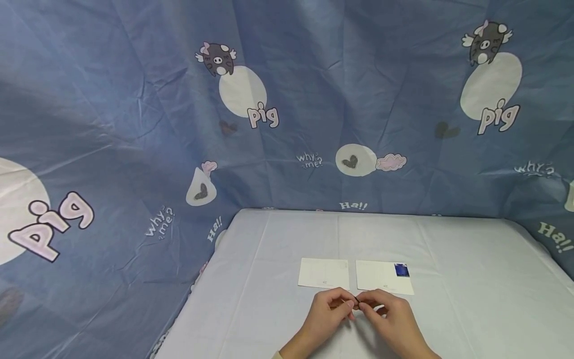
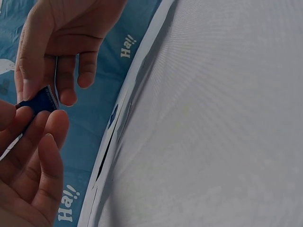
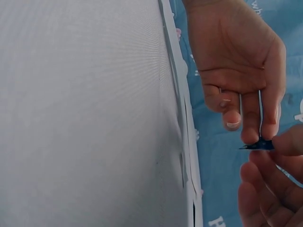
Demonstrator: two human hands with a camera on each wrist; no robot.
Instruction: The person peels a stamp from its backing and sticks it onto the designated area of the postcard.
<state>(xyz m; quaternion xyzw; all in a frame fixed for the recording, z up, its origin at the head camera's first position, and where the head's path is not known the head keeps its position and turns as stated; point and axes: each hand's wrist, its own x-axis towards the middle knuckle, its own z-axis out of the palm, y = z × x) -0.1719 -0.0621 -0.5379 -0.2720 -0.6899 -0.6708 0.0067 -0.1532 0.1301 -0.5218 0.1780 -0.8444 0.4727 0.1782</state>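
Close together above the near edge of two postcards, my left hand (image 1: 329,313) and right hand (image 1: 390,316) pinch one small dark thing between their fingertips. The left wrist view shows it as a dark blue postage stamp (image 2: 43,101) with pale print along one edge. From the right wrist it appears nearly edge-on, as a thin blue strip (image 3: 259,144). Beyond the hands lie a plain white postcard (image 1: 323,272) on the left and another postcard (image 1: 378,277) on the right. A blue stamp (image 1: 401,269) sits in the right postcard's far right corner.
A white cloth covers the table (image 1: 251,299). Behind it and to the left hangs a blue curtain (image 1: 287,134) printed with pigs and words. The table's near edge (image 2: 118,118) runs diagonally through the left wrist view.
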